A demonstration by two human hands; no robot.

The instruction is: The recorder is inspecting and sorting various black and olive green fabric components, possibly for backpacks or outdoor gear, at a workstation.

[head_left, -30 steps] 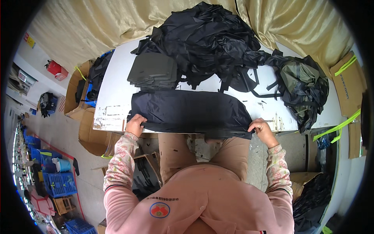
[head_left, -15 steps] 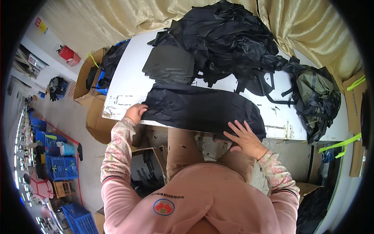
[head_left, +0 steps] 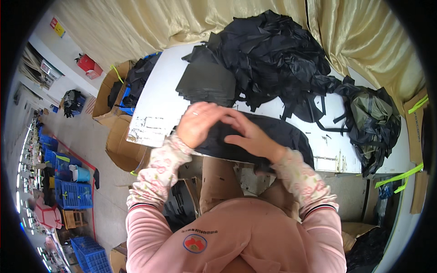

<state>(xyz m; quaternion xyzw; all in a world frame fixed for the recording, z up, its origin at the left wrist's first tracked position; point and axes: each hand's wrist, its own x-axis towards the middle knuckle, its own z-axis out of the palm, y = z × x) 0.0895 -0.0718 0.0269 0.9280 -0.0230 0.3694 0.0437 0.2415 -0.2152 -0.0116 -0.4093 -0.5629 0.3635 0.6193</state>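
A long black fabric piece [head_left: 284, 139] lies along the near edge of the white table. Over its left part my two hands have come together. My left hand [head_left: 199, 123] is flat, its fingers stretched out and meeting the fingertips of my right hand [head_left: 250, 136]. The right hand's fingers are extended too, with the thumb apart. No grasped thing shows in either hand, though their overlap hides some fingertips. Just beyond them sits a neat stack of dark grey flat pieces [head_left: 205, 84].
A large heap of black fabric [head_left: 277, 57] covers the back of the table [head_left: 152, 95]. To the right lies a black and olive bundle [head_left: 373, 113] with straps. Cardboard boxes [head_left: 122, 148] stand left of the table, and blue crates [head_left: 75, 195] farther left.
My left hand has let go of the fabric's left end and moved right and away from me. My right hand has left the right end and moved left to meet it.
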